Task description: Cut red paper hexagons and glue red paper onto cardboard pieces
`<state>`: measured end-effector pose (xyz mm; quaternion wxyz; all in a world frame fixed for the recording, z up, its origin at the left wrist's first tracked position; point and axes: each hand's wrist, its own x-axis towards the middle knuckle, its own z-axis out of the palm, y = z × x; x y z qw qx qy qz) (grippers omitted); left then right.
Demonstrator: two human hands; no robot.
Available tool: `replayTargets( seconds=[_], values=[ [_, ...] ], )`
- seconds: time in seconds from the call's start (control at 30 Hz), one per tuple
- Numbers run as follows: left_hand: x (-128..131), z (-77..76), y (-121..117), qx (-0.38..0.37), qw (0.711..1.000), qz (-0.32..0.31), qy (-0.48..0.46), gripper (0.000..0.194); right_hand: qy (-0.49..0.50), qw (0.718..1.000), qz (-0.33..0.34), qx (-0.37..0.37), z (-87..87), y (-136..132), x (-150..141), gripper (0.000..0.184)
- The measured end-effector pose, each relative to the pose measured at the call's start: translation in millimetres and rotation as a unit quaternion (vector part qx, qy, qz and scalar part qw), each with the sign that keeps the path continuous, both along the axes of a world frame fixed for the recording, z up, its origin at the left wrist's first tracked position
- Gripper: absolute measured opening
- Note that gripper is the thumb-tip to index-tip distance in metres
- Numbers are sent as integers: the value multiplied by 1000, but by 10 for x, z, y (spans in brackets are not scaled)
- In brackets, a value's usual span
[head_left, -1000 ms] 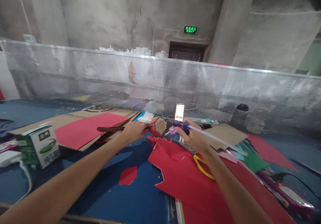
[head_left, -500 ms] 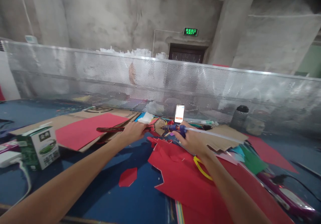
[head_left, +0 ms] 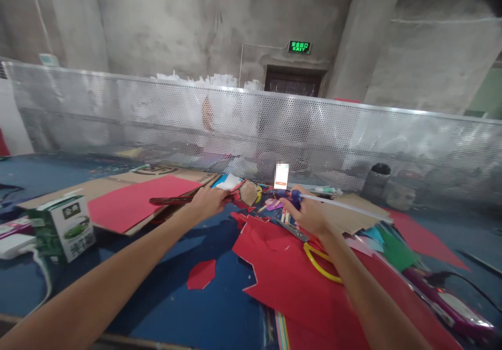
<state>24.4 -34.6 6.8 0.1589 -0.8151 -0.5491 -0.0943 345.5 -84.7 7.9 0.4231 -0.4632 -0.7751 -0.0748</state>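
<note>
My left hand (head_left: 209, 201) grips a small cardboard-and-red-paper piece (head_left: 248, 192) far out over the blue table (head_left: 164, 297). A dark red stick (head_left: 168, 200) juts out to the left of that hand. My right hand (head_left: 309, 215) holds a blue glue gun (head_left: 288, 197) with a clear glue stick (head_left: 341, 205) trailing to the right; its nozzle points left toward the piece. Between the hands lie small paper scraps. A big sheet of cut red paper (head_left: 298, 282) lies under my right forearm.
A green-and-white carton (head_left: 65, 227) stands at the left. Flat cardboard with a red sheet (head_left: 133, 201) lies behind it. A phone (head_left: 281, 176) leans on the perforated metal fence (head_left: 251, 125). Yellow-handled scissors (head_left: 319, 261), a dark jar (head_left: 374, 180) and a purple tool (head_left: 447, 300) sit to the right.
The left hand lifted the cardboard piece a little and turned it toward the glue gun. The right hand shifted slightly right and up with the gun.
</note>
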Motion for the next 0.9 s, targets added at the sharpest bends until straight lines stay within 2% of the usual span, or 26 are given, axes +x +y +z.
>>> replayTargets(
  seconds=[0.17, 0.53, 0.63, 0.7, 0.77, 0.8, 0.9],
  values=[
    [15, 26, -25, -1, 1000, -4, -2, 39, 19, 1000, 6, 9, 41, -52, -11, 31],
    [-10, -2, 17, 2, 1000, -1, 2, 39, 24, 999, 17, -31, 14, -45, -26, 30],
    [-18, -21, 47, 8, 1000, 3, 4, 40, 37, 999, 18, -31, -1, 8, -15, 35],
    [-28, -27, 70, 12, 1000, 12, 9, 39, 76, 994, 24, -69, -31, 68, -6, 44],
    [-43, -25, 90, 14, 1000, 21, 13, 40, 164, 971, 54, -167, -64, 122, 7, 55],
    [-52, -21, 99, 15, 1000, 23, 15, 40, 220, 944, 78, -232, -76, 140, 16, 60],
    [-85, -6, 120, 14, 999, 19, 22, 41, 347, 830, 161, -407, -77, 149, 59, 69]
  ],
)
